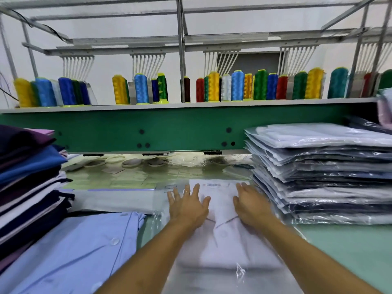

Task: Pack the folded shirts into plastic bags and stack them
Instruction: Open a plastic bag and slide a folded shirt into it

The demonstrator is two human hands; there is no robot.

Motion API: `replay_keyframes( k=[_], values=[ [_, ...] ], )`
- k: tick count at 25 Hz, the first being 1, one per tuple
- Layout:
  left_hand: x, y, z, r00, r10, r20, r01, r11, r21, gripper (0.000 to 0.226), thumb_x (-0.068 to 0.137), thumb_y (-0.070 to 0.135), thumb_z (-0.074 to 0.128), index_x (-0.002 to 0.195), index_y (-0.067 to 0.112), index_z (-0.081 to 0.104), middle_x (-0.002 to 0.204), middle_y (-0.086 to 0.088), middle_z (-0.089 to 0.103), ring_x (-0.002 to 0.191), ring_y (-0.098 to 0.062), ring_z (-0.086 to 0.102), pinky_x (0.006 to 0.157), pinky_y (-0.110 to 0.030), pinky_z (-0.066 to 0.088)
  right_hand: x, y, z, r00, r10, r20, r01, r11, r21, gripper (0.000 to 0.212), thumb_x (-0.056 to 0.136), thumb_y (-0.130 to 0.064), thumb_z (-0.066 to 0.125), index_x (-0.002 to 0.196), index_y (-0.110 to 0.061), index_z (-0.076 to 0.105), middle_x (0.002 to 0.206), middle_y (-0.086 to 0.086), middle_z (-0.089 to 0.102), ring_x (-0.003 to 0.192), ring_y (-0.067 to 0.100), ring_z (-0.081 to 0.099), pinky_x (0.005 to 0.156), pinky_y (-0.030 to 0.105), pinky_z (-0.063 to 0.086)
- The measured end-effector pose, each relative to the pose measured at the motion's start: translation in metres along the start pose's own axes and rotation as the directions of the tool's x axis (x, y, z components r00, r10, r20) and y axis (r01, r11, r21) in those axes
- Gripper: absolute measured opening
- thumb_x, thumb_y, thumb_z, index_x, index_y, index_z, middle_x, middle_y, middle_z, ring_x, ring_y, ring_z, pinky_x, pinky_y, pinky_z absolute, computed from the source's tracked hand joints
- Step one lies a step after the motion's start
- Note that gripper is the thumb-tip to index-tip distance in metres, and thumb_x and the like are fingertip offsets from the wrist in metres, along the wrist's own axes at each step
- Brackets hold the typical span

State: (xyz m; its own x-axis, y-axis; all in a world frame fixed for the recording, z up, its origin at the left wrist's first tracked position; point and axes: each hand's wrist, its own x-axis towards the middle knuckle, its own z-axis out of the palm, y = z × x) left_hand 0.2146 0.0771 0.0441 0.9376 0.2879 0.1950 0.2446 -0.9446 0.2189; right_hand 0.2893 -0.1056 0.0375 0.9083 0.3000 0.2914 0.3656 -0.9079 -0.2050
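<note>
Head view: pressed left hand [187, 206] and right hand [250, 205] flat, fingers straight and spread, gripping nothing, onto white folded shirt [222, 240] in clear plastic bag [239, 274] beneath both palms, with stack of bagged shirts [328, 177] just beside right hand.

1 head cam, wide-angle, looks forward and down over counter [350, 247], close above forearms, facing thread-cone shelf [191, 105].
</note>
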Motion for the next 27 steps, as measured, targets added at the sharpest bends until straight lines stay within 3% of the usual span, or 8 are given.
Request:
replay_keyframes(
  k=[9, 13, 18, 24, 27],
  values=[
    [-0.087, 0.022, -0.003, 0.998, 0.051, 0.030, -0.049, 0.997, -0.064, 0.055, 0.105, 0.037, 0.029, 0.158, 0.042, 0.016, 0.169, 0.006, 0.013, 0.154, -0.040, 0.006, 0.120, -0.063, -0.007, -0.092, -0.059, -0.011, 0.986, -0.132, 0.099, 0.124, 0.988, 0.088, 0.052, 0.107, -0.035, 0.028, 0.159, -0.028, 0.023, 0.169, 0.005, 0.015, 0.153, 0.028, 0.018, 0.121, 0.045, 0.023],
    [-0.114, 0.008, 0.010, 0.997, 0.016, 0.071, -0.011, 0.997, -0.071, 0.052, 0.105, 0.044, 0.023, 0.157, 0.041, 0.019, 0.169, 0.007, 0.012, 0.154, -0.038, 0.004, 0.119, -0.066, -0.004, -0.124, -0.056, 0.001, 0.983, -0.081, 0.162, 0.074, 0.996, 0.050, 0.051, 0.105, -0.052, 0.017, 0.156, -0.044, 0.019, 0.169, -0.002, 0.009, 0.155, 0.029, 0.008, 0.121, 0.057, 0.010],
    [-0.124, -0.006, 0.025, 0.997, -0.004, 0.072, 0.008, 0.999, -0.050, 0.059, 0.103, 0.059, 0.017, 0.159, 0.040, 0.014, 0.170, 0.006, 0.005, 0.154, -0.039, -0.001, 0.121, -0.060, -0.005, -0.138, -0.030, 0.008, 0.974, -0.005, 0.226, 0.014, 0.999, -0.039, 0.066, 0.090, -0.081, 0.009, 0.152, -0.060, -0.002, 0.170, -0.005, -0.003, 0.155, 0.034, -0.006, 0.115, 0.068, -0.006],
    [-0.125, -0.011, 0.031, 0.993, -0.119, 0.014, 0.120, 0.989, -0.090, 0.075, 0.094, 0.072, 0.026, 0.158, 0.033, 0.020, 0.169, -0.008, 0.008, 0.154, -0.039, 0.004, 0.124, -0.049, 0.004, -0.138, -0.001, 0.006, 0.964, 0.075, 0.254, -0.071, 0.997, -0.026, 0.085, 0.076, -0.093, 0.006, 0.153, -0.058, -0.002, 0.170, 0.000, -0.007, 0.155, 0.037, -0.008, 0.121, 0.059, 0.000],
    [-0.126, -0.012, 0.029, 0.978, -0.192, -0.083, 0.187, 0.980, -0.064, 0.082, 0.088, 0.078, 0.032, 0.153, 0.029, 0.030, 0.162, -0.012, 0.027, 0.144, -0.036, 0.027, 0.118, -0.046, 0.021, -0.134, 0.005, 0.004, 0.960, 0.107, 0.258, -0.110, 0.994, -0.003, 0.091, 0.070, -0.098, 0.006, 0.153, -0.059, 0.001, 0.170, -0.002, -0.008, 0.154, 0.041, -0.004, 0.122, 0.056, 0.000]
  ],
)
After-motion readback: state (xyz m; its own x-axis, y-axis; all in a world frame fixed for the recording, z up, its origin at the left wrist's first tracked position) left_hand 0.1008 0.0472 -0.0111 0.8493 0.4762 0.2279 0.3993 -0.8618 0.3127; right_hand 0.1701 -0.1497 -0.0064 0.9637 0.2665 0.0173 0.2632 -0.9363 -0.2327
